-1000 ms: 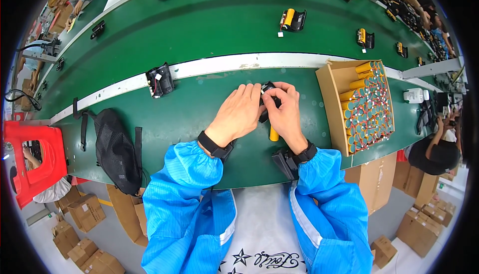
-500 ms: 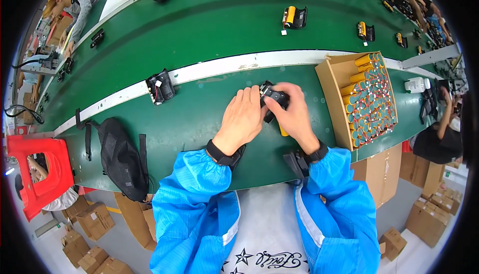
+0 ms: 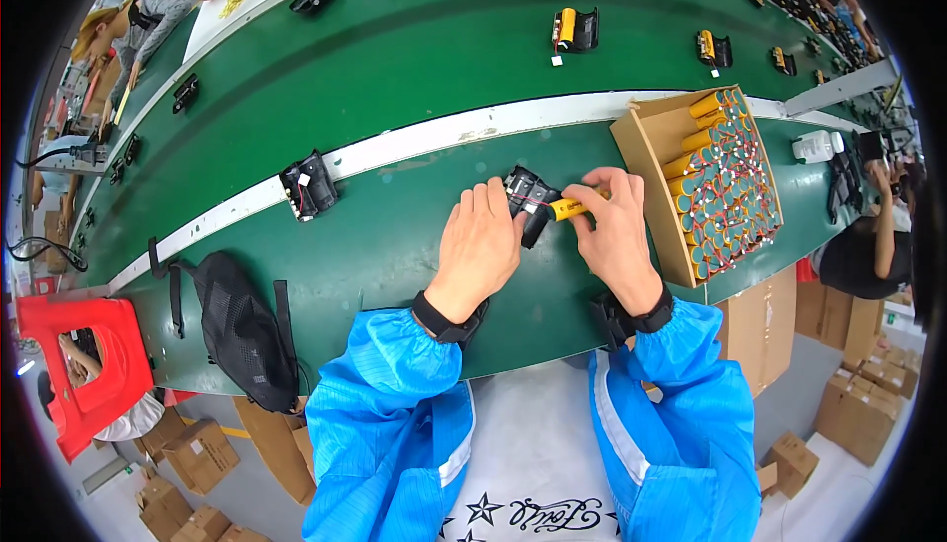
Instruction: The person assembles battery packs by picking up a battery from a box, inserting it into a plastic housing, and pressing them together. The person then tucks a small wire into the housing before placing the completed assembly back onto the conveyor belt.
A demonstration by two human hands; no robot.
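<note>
A black plastic casing (image 3: pixel 534 199), opened out with a thin wire across it, lies on the green bench in front of me. My left hand (image 3: pixel 477 251) grips its left side with the fingers together. My right hand (image 3: pixel 619 236) pinches a yellow cylindrical battery (image 3: pixel 566 209) at the casing's right edge. The battery lies roughly sideways, and its right part is hidden by my fingers. Further left, another opened black casing (image 3: pixel 310 187) with a white connector rests against the white rail.
A cardboard box (image 3: pixel 652 209) full of yellow batteries with red and black wires stands to the right. Beyond the white rail (image 3: pixel 464 132), casings sit on a green belt (image 3: pixel 424 59). A black bag (image 3: pixel 240 320) lies left, beside a red stool (image 3: pixel 94 394). Other people work nearby.
My right hand has come off the casing, moved slightly right, and now holds the yellow battery. The casing, earlier mostly covered by my fingers, shows opened out. My left hand stays on it.
</note>
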